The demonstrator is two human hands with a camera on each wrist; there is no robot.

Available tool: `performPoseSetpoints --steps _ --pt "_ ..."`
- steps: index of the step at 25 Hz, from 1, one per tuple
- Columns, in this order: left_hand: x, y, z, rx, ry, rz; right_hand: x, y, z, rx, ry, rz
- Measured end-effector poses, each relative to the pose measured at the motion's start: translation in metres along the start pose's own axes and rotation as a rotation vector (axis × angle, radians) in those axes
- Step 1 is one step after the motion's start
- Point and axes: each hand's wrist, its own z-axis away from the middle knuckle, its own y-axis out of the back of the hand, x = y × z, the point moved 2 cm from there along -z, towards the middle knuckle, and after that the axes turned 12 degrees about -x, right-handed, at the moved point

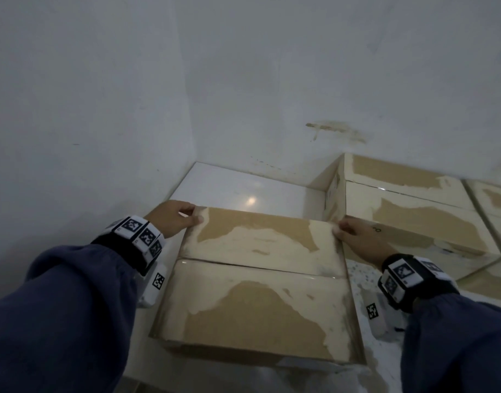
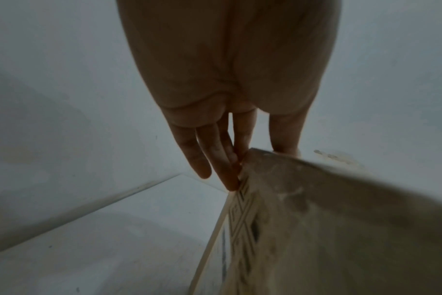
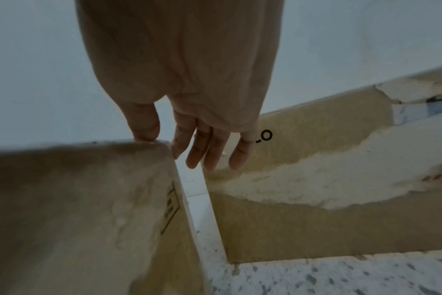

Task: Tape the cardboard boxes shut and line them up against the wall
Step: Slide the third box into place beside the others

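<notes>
A worn cardboard box with clear tape along its top seam is right in front of me, short of the wall. My left hand holds its far left corner, thumb on top and fingers running down the side of the box. My right hand holds the far right corner the same way: thumb on the top edge of the box and fingers hanging in the narrow gap beside it. A second box stands against the wall just to the right, and also shows in the right wrist view.
Bare white floor tile lies between the held box and the room corner. Another box sits further right along the wall. Speckled floor shows in front of the second box. The left wall is close to my left arm.
</notes>
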Motion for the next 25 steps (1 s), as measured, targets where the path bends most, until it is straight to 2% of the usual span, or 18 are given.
performPoseSetpoints --steps 2,4,7,10,11,15,17,20,25 --pt "-0.001 -0.002 0.003 -0.03 -0.016 0.022 0.005 0.0 0.004 0.051 0.023 -0.076" --pt "-0.003 -0.004 0.005 -0.116 -0.025 0.118 0.008 0.0 0.008 0.054 0.015 -0.164" --pt "-0.004 -0.006 0.008 -0.185 -0.045 0.169 0.004 0.0 0.021 -0.078 -0.011 -0.262" --pt "-0.008 -0.009 0.008 -0.227 -0.017 0.116 0.005 -0.005 0.028 -0.228 -0.013 -0.392" --pt "-0.01 -0.01 0.009 -0.259 -0.013 0.097 0.007 -0.007 0.03 -0.238 -0.011 -0.418" --pt "-0.021 -0.016 0.006 -0.279 -0.011 0.251 0.01 -0.014 0.03 -0.144 -0.037 -0.534" --pt "-0.021 -0.02 0.006 -0.282 -0.027 0.31 0.008 -0.015 0.031 -0.148 -0.024 -0.545" --pt "-0.015 -0.023 0.015 -0.325 -0.079 0.261 0.005 -0.016 0.032 -0.155 0.002 -0.516" --pt "-0.007 -0.026 0.017 -0.221 -0.03 0.218 -0.006 -0.017 0.038 -0.076 -0.009 -0.323"
